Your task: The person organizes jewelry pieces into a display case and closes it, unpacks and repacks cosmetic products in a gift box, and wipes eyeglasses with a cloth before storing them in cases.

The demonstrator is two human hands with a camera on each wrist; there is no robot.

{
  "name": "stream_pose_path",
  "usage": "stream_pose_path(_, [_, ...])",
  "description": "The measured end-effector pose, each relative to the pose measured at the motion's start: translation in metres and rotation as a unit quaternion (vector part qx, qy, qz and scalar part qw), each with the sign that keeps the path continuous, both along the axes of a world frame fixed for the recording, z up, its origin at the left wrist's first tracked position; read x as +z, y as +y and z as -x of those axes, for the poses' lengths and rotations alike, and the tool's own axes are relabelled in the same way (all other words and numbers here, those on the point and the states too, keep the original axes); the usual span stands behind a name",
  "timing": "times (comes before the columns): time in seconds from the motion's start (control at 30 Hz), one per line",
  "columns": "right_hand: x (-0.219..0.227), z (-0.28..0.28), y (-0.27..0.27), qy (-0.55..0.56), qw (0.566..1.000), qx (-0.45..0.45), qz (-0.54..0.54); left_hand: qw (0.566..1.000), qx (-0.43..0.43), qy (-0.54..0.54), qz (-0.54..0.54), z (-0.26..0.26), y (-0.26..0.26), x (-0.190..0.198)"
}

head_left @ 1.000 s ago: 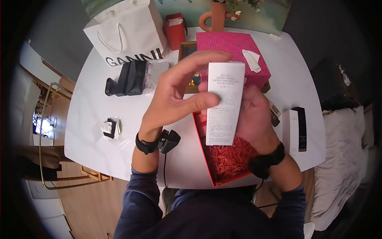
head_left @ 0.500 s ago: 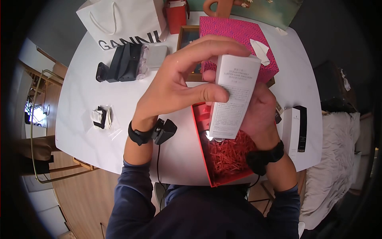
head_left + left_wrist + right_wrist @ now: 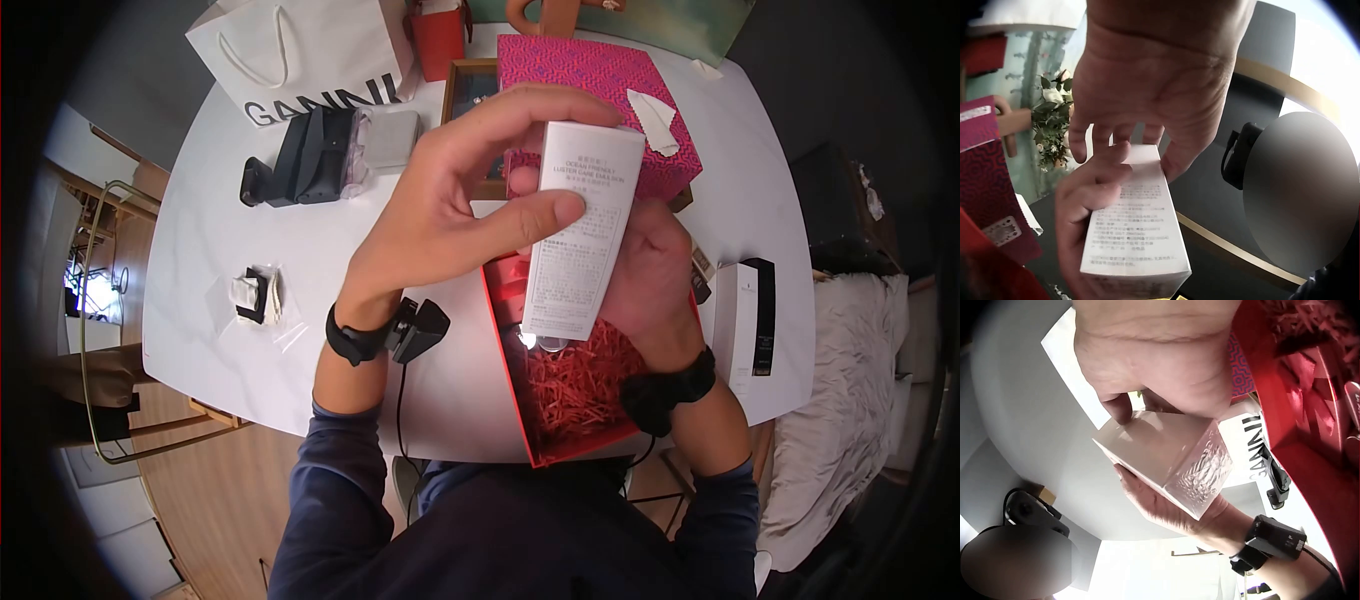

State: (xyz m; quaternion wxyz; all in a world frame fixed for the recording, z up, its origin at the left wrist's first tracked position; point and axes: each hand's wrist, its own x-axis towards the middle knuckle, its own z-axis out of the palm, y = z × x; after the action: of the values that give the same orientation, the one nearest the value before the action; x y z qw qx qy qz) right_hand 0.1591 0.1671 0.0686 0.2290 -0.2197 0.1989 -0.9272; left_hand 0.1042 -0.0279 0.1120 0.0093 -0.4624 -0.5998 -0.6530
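A tapered white carton printed with small text is held up in front of the head camera, above a red box with red paper shreds. The left hand grips it from the left, thumb on the printed face and fingers around its top. On the carton's other side the right hand holds it, partly hidden behind it. The left wrist view shows the carton below the left hand, fingers of both hands around it. An embossed side of the carton faces the right wrist view, under the right hand.
Behind stand a pink patterned box, a white paper bag and a small red box. Black cases lie at the left, near a small cloth bundle. Black-and-white cartons lie at the right.
Over the last second the carton has tilted and shifted slightly up and right in the head view, both hands still on it. The head view has shifted, moving the table items up and left.
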Motion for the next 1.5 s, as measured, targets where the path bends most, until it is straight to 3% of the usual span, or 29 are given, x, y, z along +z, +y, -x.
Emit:
stream_pose_path(0.1, [0.001,-0.003,0.002,-0.040,0.994,-0.056,-0.083,1.000,0.003,-0.006,0.005,0.000,0.000,0.000])
stream_pose_path(0.3, [0.009,-0.011,0.005,-0.071,0.991,-0.050,-0.101,1.000,-0.017,-0.016,-0.004,0.001,-0.003,-0.001])
stream_pose_path(0.37, [0.010,-0.017,0.010,-0.081,0.991,-0.046,-0.096,0.996,-0.015,0.074,0.048,0.007,-0.008,-0.002])
stream_pose_path(0.43, [0.013,-0.027,0.017,-0.101,0.990,-0.043,-0.092,0.998,-0.044,0.042,0.000,0.007,-0.004,-0.008])
stream_pose_path(0.5, [0.019,-0.039,0.025,-0.071,0.954,-0.116,-0.266,0.997,-0.068,-0.007,-0.047,0.001,-0.003,-0.018])
stream_pose_path(0.53, [0.027,-0.042,0.028,-0.120,0.984,-0.009,-0.132,0.993,-0.103,-0.031,-0.056,0.000,-0.004,-0.016])
stream_pose_path(0.63, [0.027,-0.054,0.038,-0.142,0.984,0.039,-0.102,0.989,-0.138,-0.033,-0.040,-0.006,-0.003,-0.022])
stream_pose_path(0.77, [0.030,-0.065,0.040,-0.181,0.975,0.030,-0.126,0.993,-0.085,-0.069,-0.050,-0.032,0.008,-0.025])
stream_pose_path(0.83, [0.026,-0.073,0.037,-0.202,0.970,-0.036,-0.128,0.991,-0.066,-0.105,-0.058,-0.038,0.010,-0.033])
stream_pose_path(1.0, [0.023,-0.080,0.035,-0.205,0.969,-0.036,-0.136,0.987,-0.076,-0.123,-0.067,-0.043,0.008,-0.038])
stream_pose_path(1.1, [0.033,-0.082,0.029,-0.233,0.960,-0.041,-0.146,0.993,-0.091,-0.062,-0.053,-0.034,0.006,-0.041])
stream_pose_path(1.17, [0.039,-0.084,0.028,-0.263,0.954,-0.037,-0.141,0.972,-0.171,-0.117,-0.107,-0.035,0.005,-0.041])
stream_pose_path(1.23, [0.042,-0.085,0.030,-0.195,0.962,0.087,-0.170,0.963,-0.199,-0.133,-0.124,-0.037,0.007,-0.045])
stream_pose_path(1.3, [0.031,-0.089,0.030,-0.196,0.964,0.053,-0.172,0.952,-0.227,-0.147,-0.142,-0.041,0.005,-0.046])
stream_pose_path(1.37, [0.028,-0.093,0.029,-0.197,0.965,0.019,-0.174,0.980,-0.099,-0.169,-0.040,-0.049,-0.004,-0.045])
stream_pose_path(1.4, [0.030,-0.096,0.028,-0.143,0.942,-0.050,-0.301,0.991,-0.020,-0.131,-0.015,-0.050,-0.010,-0.047])
stream_pose_path(1.43, [0.030,-0.098,0.027,-0.084,0.896,-0.119,-0.421,0.991,-0.019,-0.132,-0.014,-0.051,-0.020,-0.048])
stream_pose_path(1.5, [0.029,-0.102,0.028,-0.082,0.879,-0.098,-0.458,0.978,0.172,-0.027,0.117,-0.058,-0.040,-0.050])
